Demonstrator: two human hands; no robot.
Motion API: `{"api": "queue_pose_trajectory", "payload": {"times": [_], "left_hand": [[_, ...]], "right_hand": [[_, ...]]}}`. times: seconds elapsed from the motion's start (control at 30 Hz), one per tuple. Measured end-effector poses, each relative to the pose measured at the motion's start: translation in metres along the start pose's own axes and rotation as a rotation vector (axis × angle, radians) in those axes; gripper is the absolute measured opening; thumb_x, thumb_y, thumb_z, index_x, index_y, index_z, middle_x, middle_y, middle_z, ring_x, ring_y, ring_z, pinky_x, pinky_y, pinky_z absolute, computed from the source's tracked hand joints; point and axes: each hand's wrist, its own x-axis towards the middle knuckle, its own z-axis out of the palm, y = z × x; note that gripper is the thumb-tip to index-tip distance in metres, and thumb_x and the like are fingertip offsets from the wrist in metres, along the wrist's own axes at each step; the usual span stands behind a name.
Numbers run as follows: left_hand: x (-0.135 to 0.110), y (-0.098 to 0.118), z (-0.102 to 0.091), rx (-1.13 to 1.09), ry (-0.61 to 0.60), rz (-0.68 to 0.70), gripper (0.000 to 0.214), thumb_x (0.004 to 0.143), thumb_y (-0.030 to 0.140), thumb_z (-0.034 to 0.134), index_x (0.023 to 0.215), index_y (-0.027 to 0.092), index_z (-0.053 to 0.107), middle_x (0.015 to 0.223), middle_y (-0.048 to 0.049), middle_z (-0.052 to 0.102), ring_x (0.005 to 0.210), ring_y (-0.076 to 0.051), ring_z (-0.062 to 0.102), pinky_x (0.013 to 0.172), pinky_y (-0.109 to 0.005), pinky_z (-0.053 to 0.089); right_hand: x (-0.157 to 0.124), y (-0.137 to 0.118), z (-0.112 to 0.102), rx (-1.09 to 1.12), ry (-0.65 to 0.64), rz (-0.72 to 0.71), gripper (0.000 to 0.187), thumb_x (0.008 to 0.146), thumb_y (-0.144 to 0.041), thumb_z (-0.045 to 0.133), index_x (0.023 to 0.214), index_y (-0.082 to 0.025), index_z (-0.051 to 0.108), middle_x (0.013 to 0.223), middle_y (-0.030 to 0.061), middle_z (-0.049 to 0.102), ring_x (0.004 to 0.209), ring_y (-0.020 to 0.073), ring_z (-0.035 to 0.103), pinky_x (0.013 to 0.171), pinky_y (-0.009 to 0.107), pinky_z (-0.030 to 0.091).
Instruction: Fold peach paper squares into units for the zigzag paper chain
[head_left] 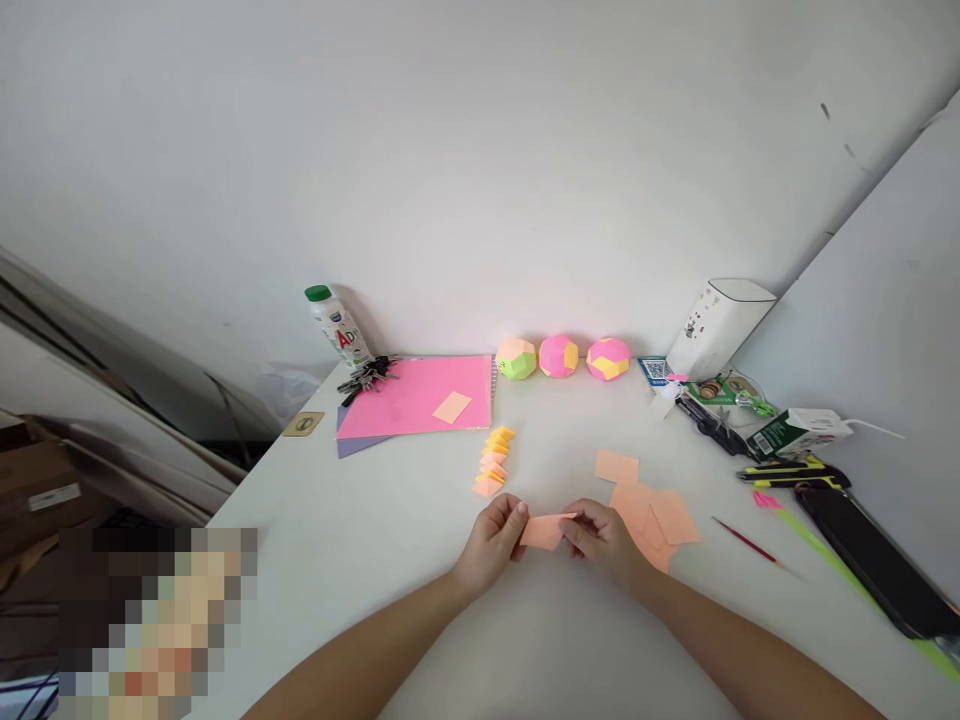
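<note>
Between my two hands is a small piece of peach paper (543,531), folded along its top edge. My left hand (493,538) pinches its left end with the thumb on top. At the right end, the fingers of my right hand (598,535) are closed on the paper's corner. Just beyond my left hand stands a row of folded orange and peach paper pieces (493,462). Several flat peach paper sheets (643,510) lie overlapping beside my right hand, partly hidden by that forearm.
Three paper balls (559,356) line the wall. A pink sheet (427,395), keys (367,376) and a bottle (339,325) sit at the back left. On the right are a white box-like container (718,328), scissors (716,425), a cutter knife (795,473), a thin red stick (748,543) and a black phone (874,555).
</note>
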Motion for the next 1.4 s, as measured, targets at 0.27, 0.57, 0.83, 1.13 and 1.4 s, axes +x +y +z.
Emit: {"api": "queue_pose_trajectory", "payload": {"times": [0.27, 0.57, 0.83, 1.13, 1.4], "left_hand": [[-0.0001, -0.0002, -0.0023, 0.071, -0.123, -0.043, 0.038, 0.08, 0.053, 0.052, 0.069, 0.017, 0.046, 0.048, 0.007, 0.044, 0.043, -0.007, 0.04, 0.045, -0.02, 0.029], [-0.0012, -0.0008, -0.0043, 0.107, -0.243, 0.046, 0.03, 0.078, 0.043, 0.06, 0.091, 0.016, 0.056, 0.061, 0.0048, 0.045, 0.05, -0.006, 0.034, 0.049, -0.021, 0.028], [-0.0028, 0.0003, -0.0049, 0.128, -0.278, 0.038, 0.039, 0.076, 0.038, 0.064, 0.108, 0.018, 0.054, 0.071, 0.0041, 0.042, 0.055, -0.006, 0.032, 0.052, -0.022, 0.03], [-0.0064, 0.0017, -0.0034, 0.149, -0.292, 0.056, 0.045, 0.078, 0.034, 0.062, 0.117, 0.019, 0.046, 0.063, 0.0072, 0.036, 0.054, -0.007, 0.033, 0.052, -0.022, 0.029], [-0.0071, -0.0017, -0.0035, -0.017, -0.22, 0.114, 0.021, 0.083, 0.039, 0.055, 0.087, 0.02, 0.047, 0.069, 0.0047, 0.041, 0.059, -0.008, 0.036, 0.055, -0.022, 0.03]], "right_hand": [[0.0004, 0.0032, 0.0011, -0.005, -0.014, -0.047, 0.021, 0.085, -0.037, 0.054, 0.087, -0.018, 0.062, 0.064, -0.0008, 0.056, 0.055, 0.0117, 0.052, 0.053, 0.025, 0.044], [0.0002, 0.0029, 0.0025, 0.038, -0.009, 0.037, 0.02, 0.082, -0.034, 0.059, 0.094, -0.019, 0.061, 0.071, -0.0003, 0.055, 0.06, 0.0122, 0.049, 0.055, 0.025, 0.042], [0.0003, 0.0045, 0.0027, -0.002, -0.037, 0.021, 0.023, 0.08, -0.031, 0.061, 0.1, -0.02, 0.058, 0.064, -0.0039, 0.048, 0.057, 0.0113, 0.044, 0.056, 0.025, 0.037], [0.0001, 0.0016, 0.0021, -0.049, -0.046, 0.019, 0.026, 0.079, -0.03, 0.061, 0.102, -0.021, 0.056, 0.063, -0.0049, 0.047, 0.056, 0.0108, 0.042, 0.056, 0.025, 0.037], [-0.0001, -0.0004, -0.0004, -0.081, -0.089, 0.053, 0.038, 0.078, -0.041, 0.062, 0.109, -0.019, 0.055, 0.06, -0.006, 0.039, 0.053, 0.0102, 0.036, 0.051, 0.024, 0.032]]}}
